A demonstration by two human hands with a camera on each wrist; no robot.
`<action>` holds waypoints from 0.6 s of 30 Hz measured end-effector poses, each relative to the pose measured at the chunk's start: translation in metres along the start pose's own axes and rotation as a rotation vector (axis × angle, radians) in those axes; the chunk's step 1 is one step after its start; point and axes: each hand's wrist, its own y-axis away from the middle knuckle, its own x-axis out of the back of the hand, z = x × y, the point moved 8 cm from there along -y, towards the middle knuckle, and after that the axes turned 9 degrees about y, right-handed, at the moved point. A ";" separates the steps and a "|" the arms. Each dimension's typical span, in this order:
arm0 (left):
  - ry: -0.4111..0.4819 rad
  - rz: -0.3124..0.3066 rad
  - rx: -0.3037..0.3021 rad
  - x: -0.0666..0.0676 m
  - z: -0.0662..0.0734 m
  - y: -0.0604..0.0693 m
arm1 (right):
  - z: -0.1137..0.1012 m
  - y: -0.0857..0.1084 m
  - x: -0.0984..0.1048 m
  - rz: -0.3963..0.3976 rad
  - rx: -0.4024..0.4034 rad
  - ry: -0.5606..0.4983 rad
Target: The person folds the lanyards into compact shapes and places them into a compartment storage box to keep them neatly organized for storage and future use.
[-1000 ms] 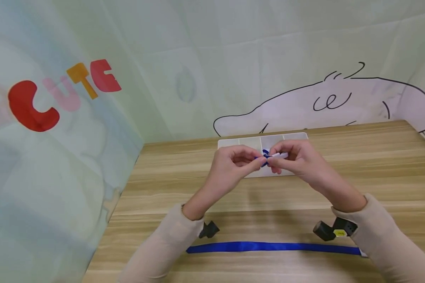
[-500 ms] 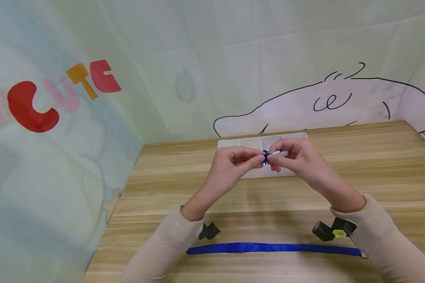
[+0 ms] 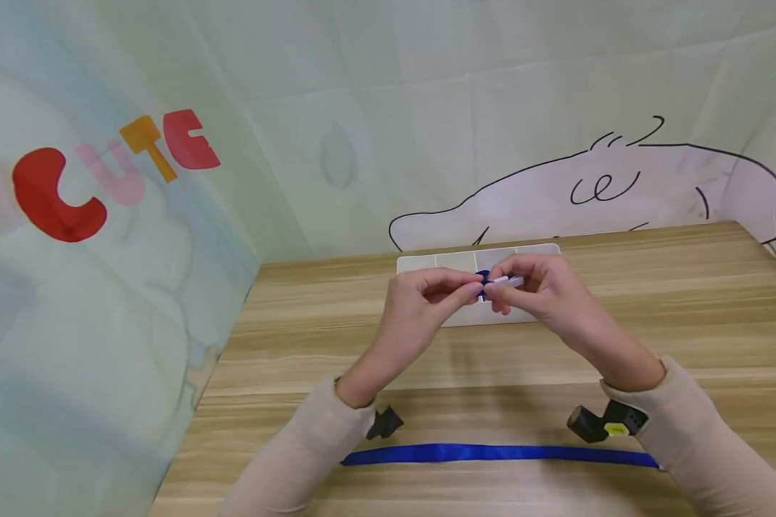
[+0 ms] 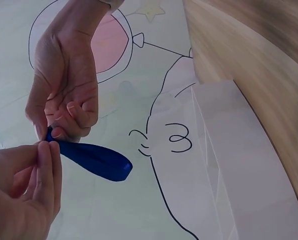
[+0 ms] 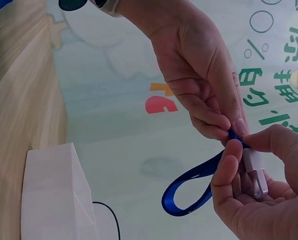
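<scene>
Both hands meet over the white tray in the head view. My left hand (image 3: 420, 301) pinches a narrow blue ribbon (image 5: 176, 200) between thumb and fingertips. Right beside it, my right hand (image 3: 543, 291) pinches the same ribbon and holds a whitish plastic clip-like piece (image 5: 254, 172) against its fingers. The ribbon hangs below the hands as a loop, seen from the side in the right wrist view. Where the ribbon crosses or is knotted, fingertips largely hide it. The two hands' fingertips are nearly touching.
A white compartmented tray (image 3: 417, 263) stands at the back of the wooden table (image 3: 310, 323), partly hidden by the hands. Another blue ribbon (image 3: 491, 452) lies flat along the front, its right end by the right sleeve. A printed curtain (image 3: 336, 86) hangs behind.
The left fingertips have moved slightly in toward the right ones, and the ribbon crossing shows less between them. The forearms and the ribbon on the table stay almost the same.
</scene>
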 end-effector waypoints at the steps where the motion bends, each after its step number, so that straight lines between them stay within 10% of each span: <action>1: -0.012 0.006 -0.014 0.000 0.001 0.000 | 0.000 0.000 0.000 0.003 0.004 0.002; 18: 0.109 -0.016 0.030 0.000 -0.007 0.001 | -0.004 0.004 0.006 0.025 0.022 0.079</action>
